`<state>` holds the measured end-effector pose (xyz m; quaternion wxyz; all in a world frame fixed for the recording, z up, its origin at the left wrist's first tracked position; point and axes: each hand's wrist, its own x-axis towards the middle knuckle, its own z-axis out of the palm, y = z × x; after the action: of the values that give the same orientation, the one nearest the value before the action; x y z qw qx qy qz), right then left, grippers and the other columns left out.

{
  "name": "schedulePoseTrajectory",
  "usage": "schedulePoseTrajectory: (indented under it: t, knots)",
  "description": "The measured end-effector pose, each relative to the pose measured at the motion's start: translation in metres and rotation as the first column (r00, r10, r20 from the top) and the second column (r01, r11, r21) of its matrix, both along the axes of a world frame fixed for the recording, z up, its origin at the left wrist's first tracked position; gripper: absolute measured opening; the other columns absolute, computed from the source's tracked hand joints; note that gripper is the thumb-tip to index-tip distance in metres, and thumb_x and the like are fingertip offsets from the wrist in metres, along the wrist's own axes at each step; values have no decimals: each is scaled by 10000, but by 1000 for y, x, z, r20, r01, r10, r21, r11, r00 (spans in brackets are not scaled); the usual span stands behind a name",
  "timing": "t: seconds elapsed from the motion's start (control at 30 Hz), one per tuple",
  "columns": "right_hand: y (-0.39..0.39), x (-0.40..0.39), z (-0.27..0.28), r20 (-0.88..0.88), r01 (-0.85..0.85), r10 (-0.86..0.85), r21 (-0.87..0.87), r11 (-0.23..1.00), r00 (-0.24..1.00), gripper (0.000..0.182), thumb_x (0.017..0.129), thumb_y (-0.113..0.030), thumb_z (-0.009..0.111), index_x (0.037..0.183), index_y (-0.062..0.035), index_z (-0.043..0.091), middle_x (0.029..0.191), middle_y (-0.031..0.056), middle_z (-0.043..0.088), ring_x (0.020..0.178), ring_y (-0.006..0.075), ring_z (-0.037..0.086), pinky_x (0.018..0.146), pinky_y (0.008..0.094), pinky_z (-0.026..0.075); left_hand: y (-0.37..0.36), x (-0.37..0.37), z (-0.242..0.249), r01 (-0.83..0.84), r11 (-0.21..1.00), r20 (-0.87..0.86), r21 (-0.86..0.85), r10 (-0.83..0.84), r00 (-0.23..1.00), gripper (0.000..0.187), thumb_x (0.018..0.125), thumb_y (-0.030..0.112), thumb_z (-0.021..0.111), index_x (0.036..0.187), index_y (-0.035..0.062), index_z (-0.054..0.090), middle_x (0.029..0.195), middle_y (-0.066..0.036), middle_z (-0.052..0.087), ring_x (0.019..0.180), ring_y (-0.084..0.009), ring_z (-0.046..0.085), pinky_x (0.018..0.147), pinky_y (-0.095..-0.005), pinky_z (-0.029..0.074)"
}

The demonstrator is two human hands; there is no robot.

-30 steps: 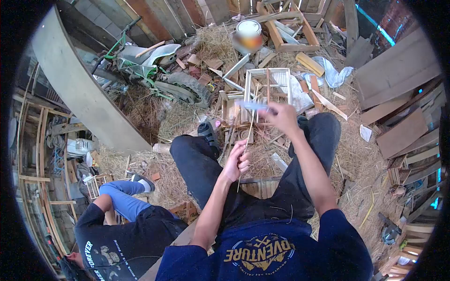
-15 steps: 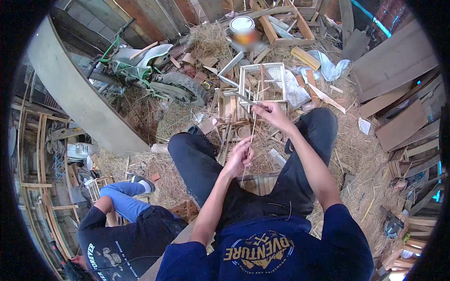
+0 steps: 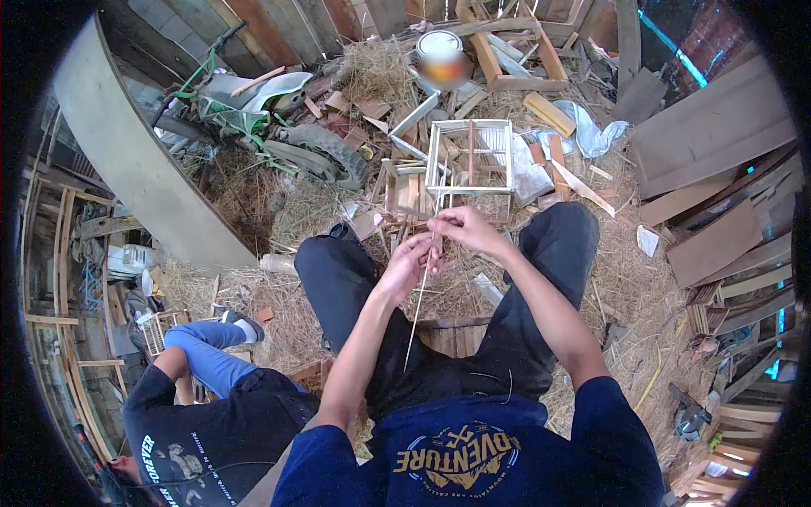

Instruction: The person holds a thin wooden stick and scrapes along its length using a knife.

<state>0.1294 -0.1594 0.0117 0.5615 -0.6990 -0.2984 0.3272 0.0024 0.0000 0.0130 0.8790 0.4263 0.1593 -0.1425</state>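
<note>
A long, thin wooden stick (image 3: 416, 325) runs lengthwise between my hands, its near end over my lap. My left hand (image 3: 410, 265) is closed around its middle. Just above and to the right, my right hand (image 3: 470, 231) is closed on a flat grey knife-like blade (image 3: 411, 213) that points left, across the stick's upper part. The handle, if there is one, is hidden in my fingers. Beyond my hands stands a pale wooden frame (image 3: 432, 159) with slats, beside a small wooden box (image 3: 404, 188).
A green and white motorbike (image 3: 245, 106) lies behind a curved board (image 3: 148, 152). At left sits another person (image 3: 224, 414). Straw and wood scraps cover the floor. A lidded bucket (image 3: 439, 44) stands at the back; large boards (image 3: 714, 127) lean at right.
My right hand has come down and left, closer to my left hand, with the blade lower. The left hand has shifted slightly up and left, and the stick's near end now reaches further left.
</note>
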Motion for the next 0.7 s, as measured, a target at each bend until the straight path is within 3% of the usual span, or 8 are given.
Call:
schedulePoseTrajectory:
  t: [0.1, 0.17, 0.2, 0.3, 0.33, 0.53, 0.6, 0.7]
  knots:
    - [1, -3, -7, 66, -17, 21, -53, 998, 998, 465, 925, -512, 661, 1007, -62, 745, 675, 35, 649, 609, 124, 568, 599, 314, 446, -1, -2, -6, -89, 996, -12, -16, 89, 996, 147, 1025, 137, 513, 1127, 39, 555, 844, -24, 606, 698, -117, 568, 623, -281, 482]
    - [1, -9, 16, 356, 48, 31, -211, 976, 934, 489, 919, -553, 629, 1023, -89, 746, 714, 107, 678, 661, 239, 644, 641, 378, 488, -2, 3, -7, -184, 981, -35, -67, 182, 983, 116, 1016, 124, 517, 1084, 40, 560, 824, -20, 592, 675, -109, 543, 608, -282, 470]
    - [1, -12, 22, 487, 93, 58, -280, 955, 872, 502, 916, -573, 614, 1030, -103, 747, 734, 142, 693, 687, 297, 682, 662, 409, 510, -4, 4, -7, -181, 983, -73, -39, 177, 981, 112, 1017, 154, 512, 1077, 65, 543, 820, 16, 543, 615, -60, 448, 574, -236, 413]
    - [1, -10, 18, 489, 59, 130, -352, 934, 863, 527, 906, -616, 576, 1047, -138, 747, 805, 208, 693, 795, 405, 680, 728, 477, 529, -1, 4, -22, -131, 985, -26, -111, 129, 991, 92, 1020, 161, 511, 1032, 72, 532, 801, 24, 526, 572, -48, 382, 512, -226, 329]
    - [1, -10, 16, 499, 60, 131, -350, 935, 857, 528, 907, -618, 574, 1050, -139, 746, 799, 209, 692, 786, 402, 682, 722, 475, 531, -3, 4, -24, -144, 982, -33, -123, 141, 989, 94, 1023, 168, 512, 1015, 75, 523, 785, 33, 510, 550, -40, 347, 482, -226, 264]
    - [-1, -12, 6, 567, 115, 48, -249, 962, 822, 486, 895, -553, 644, 957, -79, 732, 670, 177, 652, 611, 359, 648, 602, 442, 501, -11, 3, -11, -220, 971, -18, -95, 220, 975, 84, 1028, 136, 499, 1032, 61, 535, 764, 35, 499, 508, -33, 324, 447, -223, 234]
    - [-2, -9, 13, 531, 69, 115, -315, 947, 839, 486, 890, -549, 653, 914, -69, 726, 671, 170, 652, 599, 351, 642, 584, 440, 494, -13, -2, 8, -255, 958, -32, -129, 253, 967, 100, 1025, 98, 473, 1087, 56, 539, 749, 24, 503, 498, -36, 327, 438, -220, 232]
    - [-3, -14, 10, 667, 102, 30, -158, 982, 744, 513, 881, -595, 633, 815, -91, 702, 634, 161, 644, 591, 366, 648, 566, 456, 501, -4, -12, 11, -229, 964, -60, -135, 222, 973, 199, 1026, 63, 445, 1202, 45, 537, 758, 12, 515, 501, -34, 332, 434, -208, 228]
